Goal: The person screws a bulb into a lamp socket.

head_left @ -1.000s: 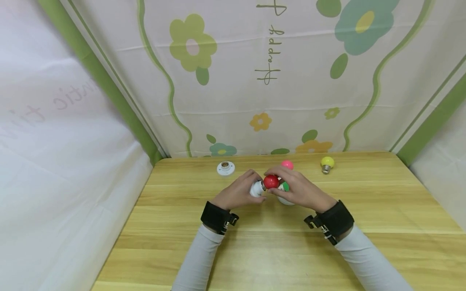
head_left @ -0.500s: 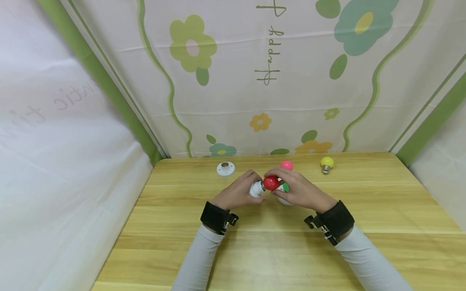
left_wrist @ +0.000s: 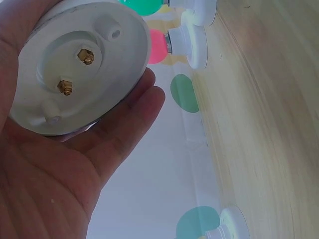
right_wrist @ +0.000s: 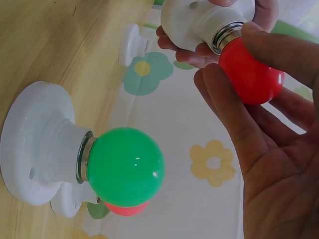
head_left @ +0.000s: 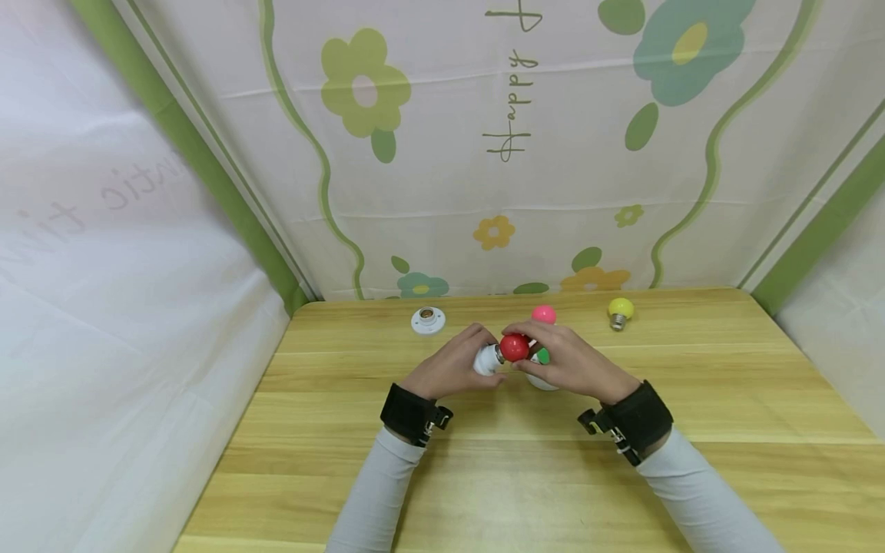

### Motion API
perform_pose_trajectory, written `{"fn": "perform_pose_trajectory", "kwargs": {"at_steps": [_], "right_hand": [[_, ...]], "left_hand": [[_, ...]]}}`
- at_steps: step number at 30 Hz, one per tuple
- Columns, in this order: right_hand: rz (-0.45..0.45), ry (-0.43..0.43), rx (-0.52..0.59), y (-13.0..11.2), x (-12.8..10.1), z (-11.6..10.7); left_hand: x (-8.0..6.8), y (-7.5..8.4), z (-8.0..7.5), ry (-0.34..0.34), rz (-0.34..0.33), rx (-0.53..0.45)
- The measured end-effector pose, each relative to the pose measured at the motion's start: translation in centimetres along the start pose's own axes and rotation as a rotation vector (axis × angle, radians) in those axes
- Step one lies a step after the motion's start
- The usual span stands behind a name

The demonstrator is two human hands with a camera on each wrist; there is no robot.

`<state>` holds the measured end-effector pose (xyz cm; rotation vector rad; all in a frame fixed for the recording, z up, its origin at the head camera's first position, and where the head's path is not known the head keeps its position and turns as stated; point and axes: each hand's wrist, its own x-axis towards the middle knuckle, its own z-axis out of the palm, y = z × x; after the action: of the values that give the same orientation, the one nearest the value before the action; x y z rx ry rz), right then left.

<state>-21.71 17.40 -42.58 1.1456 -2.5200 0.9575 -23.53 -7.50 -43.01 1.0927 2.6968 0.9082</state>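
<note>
Head view: our left hand (head_left: 452,362) grips white lamp holder (head_left: 486,360) above table (head_left: 498,491); our right hand (head_left: 570,362) pinches red bulb (head_left: 514,347), metal base (right_wrist: 230,36) meeting holder. Near them, we see green bulb (right_wrist: 125,167) in second holder (right_wrist: 35,142), pink bulb (head_left: 544,313) beyond.

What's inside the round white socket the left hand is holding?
Into the round white socket goes the silver metal base of the glossy round red bulb. Part of the base shows outside; the rest, and anything deeper, is covered.
</note>
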Motion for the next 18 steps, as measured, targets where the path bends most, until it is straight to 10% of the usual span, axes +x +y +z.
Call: {"fn": "perform_pose_trajectory", "kwargs": {"at_steps": [18], "right_hand": [[0.052, -0.016, -0.015, 0.04, -0.15, -0.09]], "left_hand": [[-0.01, 0.16, -0.01, -0.009, 0.000, -0.026]]}}
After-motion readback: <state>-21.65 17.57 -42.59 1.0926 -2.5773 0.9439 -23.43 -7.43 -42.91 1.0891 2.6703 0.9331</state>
